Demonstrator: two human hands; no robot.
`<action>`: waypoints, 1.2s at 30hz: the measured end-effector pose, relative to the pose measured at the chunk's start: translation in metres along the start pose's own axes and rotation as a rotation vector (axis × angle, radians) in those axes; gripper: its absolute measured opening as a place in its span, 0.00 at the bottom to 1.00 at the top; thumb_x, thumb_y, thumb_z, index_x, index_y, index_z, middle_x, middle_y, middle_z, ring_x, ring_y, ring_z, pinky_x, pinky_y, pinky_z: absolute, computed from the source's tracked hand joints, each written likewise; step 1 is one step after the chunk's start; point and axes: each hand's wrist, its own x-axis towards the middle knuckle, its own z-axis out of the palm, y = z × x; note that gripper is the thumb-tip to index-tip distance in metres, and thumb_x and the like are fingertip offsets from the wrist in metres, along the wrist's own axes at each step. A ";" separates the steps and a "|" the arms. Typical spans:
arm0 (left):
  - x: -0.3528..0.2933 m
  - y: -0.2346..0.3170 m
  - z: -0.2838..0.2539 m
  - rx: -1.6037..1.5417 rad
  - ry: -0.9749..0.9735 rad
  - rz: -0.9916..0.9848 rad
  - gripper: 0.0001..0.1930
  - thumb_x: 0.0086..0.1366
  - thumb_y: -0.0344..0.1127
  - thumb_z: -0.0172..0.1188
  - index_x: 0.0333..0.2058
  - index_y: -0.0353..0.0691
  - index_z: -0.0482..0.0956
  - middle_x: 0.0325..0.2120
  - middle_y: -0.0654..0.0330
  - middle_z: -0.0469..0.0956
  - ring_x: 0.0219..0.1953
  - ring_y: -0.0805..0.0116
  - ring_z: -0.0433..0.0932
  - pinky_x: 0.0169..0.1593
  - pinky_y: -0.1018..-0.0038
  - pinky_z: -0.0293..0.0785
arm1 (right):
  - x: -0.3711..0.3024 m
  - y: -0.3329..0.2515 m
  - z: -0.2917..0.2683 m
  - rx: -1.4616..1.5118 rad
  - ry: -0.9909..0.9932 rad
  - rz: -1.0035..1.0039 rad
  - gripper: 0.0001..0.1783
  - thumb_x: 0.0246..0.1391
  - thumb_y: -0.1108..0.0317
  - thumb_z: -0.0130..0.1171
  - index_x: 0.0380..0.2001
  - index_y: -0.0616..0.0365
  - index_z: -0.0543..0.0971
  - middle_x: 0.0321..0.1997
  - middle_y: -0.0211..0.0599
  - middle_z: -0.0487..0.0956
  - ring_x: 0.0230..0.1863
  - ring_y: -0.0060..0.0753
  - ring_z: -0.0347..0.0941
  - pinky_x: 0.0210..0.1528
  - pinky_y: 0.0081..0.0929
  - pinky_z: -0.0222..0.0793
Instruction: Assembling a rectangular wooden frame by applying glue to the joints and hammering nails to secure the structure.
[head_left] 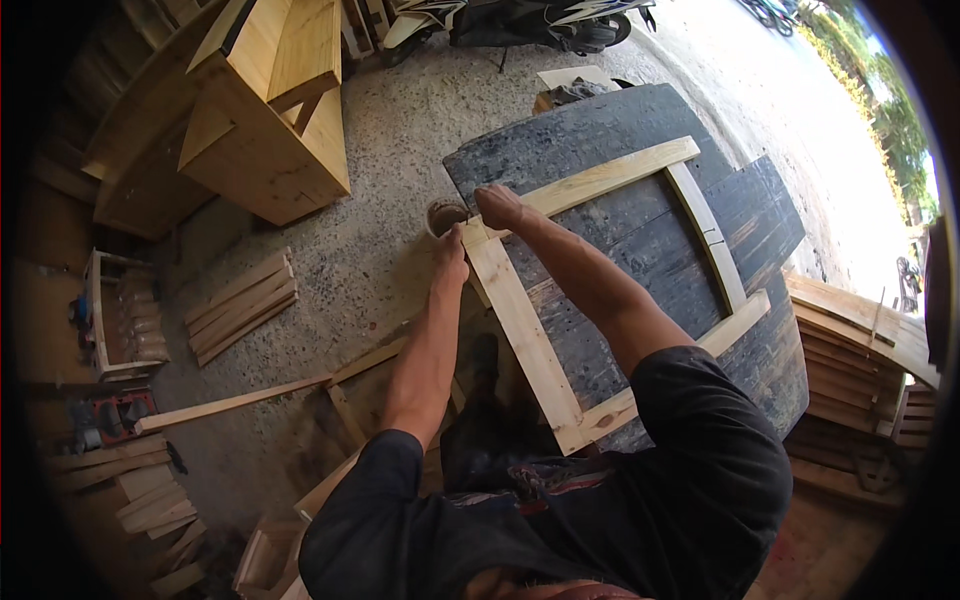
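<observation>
A pale wooden frame (518, 318) of joined boards lies on a dark, worn tabletop (620, 240). Its right-hand piece (706, 240) is curved and carries a dark mark. At the frame's far left corner, my left hand (452, 255) is closed at the board's edge, its thumb up beside the joint. Just beyond that joint, my right hand (500, 208) is closed in a fist over the corner. Whatever is inside the right fist is hidden. A round brown container (446, 216) is close past my hands, at the table's left edge.
Yellowish wooden furniture (265, 150) stands at the far left. Sticks lie stacked (243, 305) on the gravelly floor, with a long strip (235, 402) nearer me. Stacked boards (850, 345) are to the right of the table. A motorbike (520, 22) is parked at the back.
</observation>
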 end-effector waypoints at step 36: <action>-0.242 -0.169 -0.006 0.558 0.388 -0.011 0.49 0.59 0.70 0.59 0.49 0.14 0.72 0.48 0.36 0.76 0.50 0.48 0.77 0.52 0.59 0.75 | -0.680 -0.147 0.041 -0.123 0.256 1.368 0.30 0.51 0.66 0.64 0.56 0.63 0.69 0.46 0.53 0.74 0.47 0.58 0.73 0.48 0.49 0.69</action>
